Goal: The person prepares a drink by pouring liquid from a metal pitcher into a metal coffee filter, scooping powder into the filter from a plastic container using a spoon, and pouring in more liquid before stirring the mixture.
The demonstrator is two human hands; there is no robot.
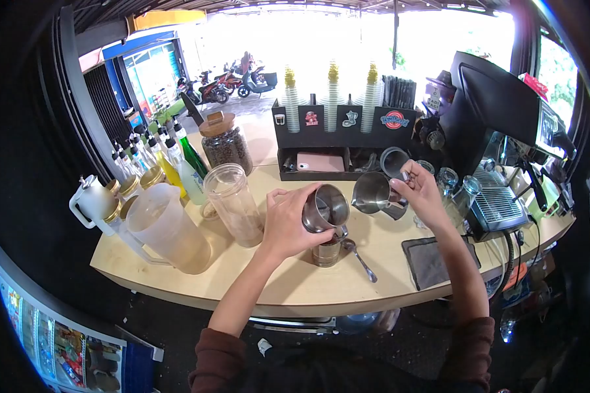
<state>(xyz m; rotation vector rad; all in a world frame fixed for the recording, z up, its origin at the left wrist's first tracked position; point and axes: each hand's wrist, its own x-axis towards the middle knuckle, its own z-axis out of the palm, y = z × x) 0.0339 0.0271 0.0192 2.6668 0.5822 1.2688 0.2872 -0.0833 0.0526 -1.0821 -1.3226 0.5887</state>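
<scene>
My left hand (287, 223) is wrapped around a stainless steel cup (326, 208), tilted so that I look into its mouth. Directly below, a smaller metal cup (326, 255) stands on the counter, partly covered by the held one. My right hand (423, 196) grips the handle of a steel milk pitcher (371, 194), its spout pointing left toward the cup. Any contents of the two held vessels cannot be made out clearly. A spoon (362, 263) lies on the wood to the right of the small cup.
Left stand a clear plastic jar (233, 206), a frosted pitcher (167, 229), syrup bottles (175, 160) and a coffee bean jar (224, 144). A black organizer (341, 128) holds stacked cups behind. Right are another metal pitcher (394, 162), a dark cloth (432, 262) and an espresso machine (491, 131).
</scene>
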